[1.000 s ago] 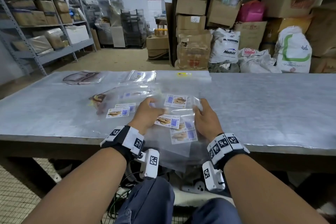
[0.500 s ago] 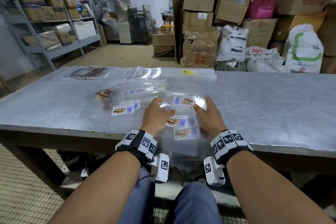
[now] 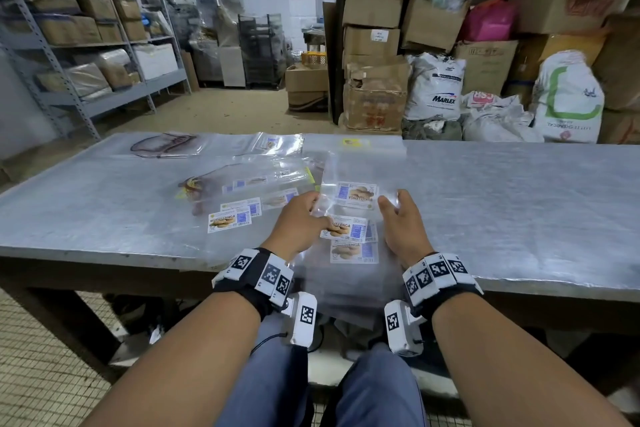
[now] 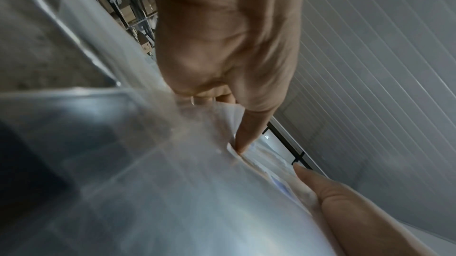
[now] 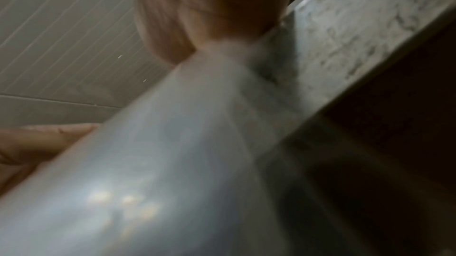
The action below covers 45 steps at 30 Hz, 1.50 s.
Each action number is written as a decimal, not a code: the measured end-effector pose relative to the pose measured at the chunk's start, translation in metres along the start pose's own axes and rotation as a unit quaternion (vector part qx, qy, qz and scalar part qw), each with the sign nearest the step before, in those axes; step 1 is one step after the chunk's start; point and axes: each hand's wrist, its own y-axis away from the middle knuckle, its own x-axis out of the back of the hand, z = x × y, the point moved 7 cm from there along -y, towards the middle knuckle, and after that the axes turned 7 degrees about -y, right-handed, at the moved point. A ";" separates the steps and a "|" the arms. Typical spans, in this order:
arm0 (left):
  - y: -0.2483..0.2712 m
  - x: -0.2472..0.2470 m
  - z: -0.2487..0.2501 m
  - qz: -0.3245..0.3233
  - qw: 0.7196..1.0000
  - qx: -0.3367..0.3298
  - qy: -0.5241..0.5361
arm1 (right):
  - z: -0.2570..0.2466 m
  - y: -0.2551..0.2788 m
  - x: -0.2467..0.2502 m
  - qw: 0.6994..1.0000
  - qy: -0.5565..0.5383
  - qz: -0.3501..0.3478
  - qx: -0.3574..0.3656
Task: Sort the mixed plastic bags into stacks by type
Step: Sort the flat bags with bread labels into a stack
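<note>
A pile of clear plastic bags with white snack labels (image 3: 348, 230) lies at the table's near edge and hangs over it. My left hand (image 3: 313, 204) and right hand (image 3: 389, 201) sit on either side of the top labelled bag (image 3: 356, 193). Each pinches one of its side edges. In the left wrist view the left hand (image 4: 266, 158) has a fingertip and the thumb pressed on layered clear film (image 4: 197, 182). The right wrist view is blurred and shows the thumb (image 5: 49, 137) against clear film (image 5: 148, 162).
On the grey table (image 3: 502, 204), left of the hands, lie more labelled bags (image 3: 230, 220) and a mixed clear heap (image 3: 242, 182). Along the far edge lie a brown-printed bag (image 3: 162, 146), small-label bags (image 3: 277, 142) and a yellow-label stack (image 3: 353, 144). Boxes, sacks and shelving stand behind.
Both hands have stayed on the pile and reached slightly farther along the top bag's edges. The view has shifted a little.
</note>
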 end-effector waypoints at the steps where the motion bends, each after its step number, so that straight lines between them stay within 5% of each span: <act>1: 0.001 -0.004 0.004 -0.015 1.000 -0.005 0.001 | 0.003 -0.001 0.002 1.000 -0.022 0.003 -0.010; 7: -0.007 -0.017 0.006 -0.058 0.998 -0.010 -0.012 | -0.013 0.004 0.014 0.995 -0.103 0.013 -0.004; 15: -0.025 0.007 0.020 0.014 1.000 0.009 -0.010 | -0.053 -0.006 0.025 0.992 -0.104 -0.021 0.072; 20: -0.034 -0.005 0.035 -0.037 0.997 0.025 0.066 | -0.070 -0.014 0.029 0.991 -0.104 -0.031 0.080; 23: -0.038 -0.021 0.039 -0.091 0.977 0.049 0.184 | -0.078 -0.013 0.031 0.988 -0.118 -0.042 0.092; 28: -0.044 -0.025 0.030 -0.082 0.952 0.130 0.265 | -0.083 -0.017 0.040 0.985 -0.132 -0.041 0.099; 31: -0.035 -0.033 0.033 -0.157 0.924 0.168 0.307 | -0.085 -0.022 0.044 0.985 -0.134 -0.038 0.101; 34: -0.029 -0.037 0.045 -0.201 0.906 0.146 0.341 | -0.082 -0.026 0.041 0.986 -0.127 -0.039 0.101; 36: -0.035 -0.036 0.048 -0.166 0.908 0.125 0.365 | -0.078 -0.027 0.041 0.988 -0.119 -0.033 0.096; 39: -0.046 -0.023 0.050 -0.070 0.935 0.070 0.342 | -0.069 -0.028 0.044 0.990 -0.111 -0.030 0.082; 45: -0.046 -0.020 0.067 -0.058 0.965 -0.061 0.250 | -0.063 -0.024 0.051 0.990 -0.128 -0.006 0.057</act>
